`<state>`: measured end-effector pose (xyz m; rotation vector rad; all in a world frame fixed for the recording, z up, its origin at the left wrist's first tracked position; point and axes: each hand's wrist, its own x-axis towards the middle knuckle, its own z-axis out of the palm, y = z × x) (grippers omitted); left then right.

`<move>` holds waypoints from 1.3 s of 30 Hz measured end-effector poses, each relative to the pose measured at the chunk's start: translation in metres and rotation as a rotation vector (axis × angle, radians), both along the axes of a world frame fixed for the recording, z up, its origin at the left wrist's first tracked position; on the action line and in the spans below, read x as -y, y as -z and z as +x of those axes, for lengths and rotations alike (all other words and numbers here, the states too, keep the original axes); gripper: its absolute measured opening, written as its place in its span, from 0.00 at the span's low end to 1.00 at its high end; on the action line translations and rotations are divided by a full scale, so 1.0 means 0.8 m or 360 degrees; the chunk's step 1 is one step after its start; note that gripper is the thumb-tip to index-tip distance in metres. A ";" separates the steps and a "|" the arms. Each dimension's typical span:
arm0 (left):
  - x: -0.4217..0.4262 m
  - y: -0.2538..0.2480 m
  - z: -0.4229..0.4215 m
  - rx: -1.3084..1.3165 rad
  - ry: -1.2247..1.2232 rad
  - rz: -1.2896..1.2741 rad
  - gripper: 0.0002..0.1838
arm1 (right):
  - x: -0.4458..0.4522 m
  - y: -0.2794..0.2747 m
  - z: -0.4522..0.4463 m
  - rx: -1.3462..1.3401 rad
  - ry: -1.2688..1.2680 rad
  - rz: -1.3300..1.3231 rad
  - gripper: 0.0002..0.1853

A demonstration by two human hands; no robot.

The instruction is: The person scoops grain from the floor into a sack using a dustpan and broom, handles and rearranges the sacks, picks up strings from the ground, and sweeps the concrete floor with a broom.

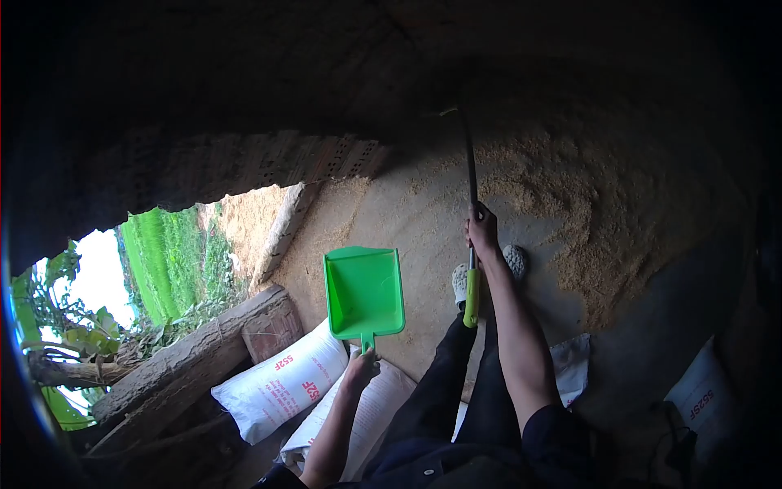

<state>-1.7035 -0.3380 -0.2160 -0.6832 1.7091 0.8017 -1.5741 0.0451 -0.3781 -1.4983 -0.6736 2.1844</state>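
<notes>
My left hand (362, 369) is closed around the short handle of a bright green dustpan (364, 293). The pan's open edge points away from me, and its tray looks bare inside. Farther forward, my right hand (482, 231) wraps round a long-handled tool (471, 167). Its shaft is dark and thin, with a yellow-green grip (472, 297) at the near end by my leg. The far end, resting toward the dark wall, is too dim to identify. Loose tan grain or husks (562, 220) lie spread over the floor to the right of the tool.
White printed sacks (285, 379) lie at the lower left, with another sack (702, 399) at the far right. A log (187, 350) and bricks border the left opening, beyond which green plants show. My light shoes (459, 285) stand on the concrete floor (407, 220).
</notes>
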 end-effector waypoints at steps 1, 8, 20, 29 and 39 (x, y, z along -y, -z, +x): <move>0.000 -0.001 0.000 -0.0005 -0.0006 0.0023 0.09 | -0.005 -0.009 0.005 0.0097 0.0040 0.0039 0.10; 0.019 0.007 0.016 -0.0050 -0.0097 -0.0042 0.13 | 0.013 -0.108 0.056 0.0224 0.0497 -0.0082 0.10; 0.027 0.009 0.032 0.0067 -0.0106 -0.0074 0.09 | 0.071 -0.059 0.007 -0.0105 -0.0521 0.0033 0.10; 0.040 0.005 0.065 -0.0092 -0.0249 -0.0003 0.08 | 0.004 -0.077 0.048 0.0398 -0.0129 0.0191 0.10; 0.125 0.028 0.152 0.0200 -0.0919 0.0070 0.08 | 0.019 -0.233 0.241 0.0392 -0.0292 0.0048 0.08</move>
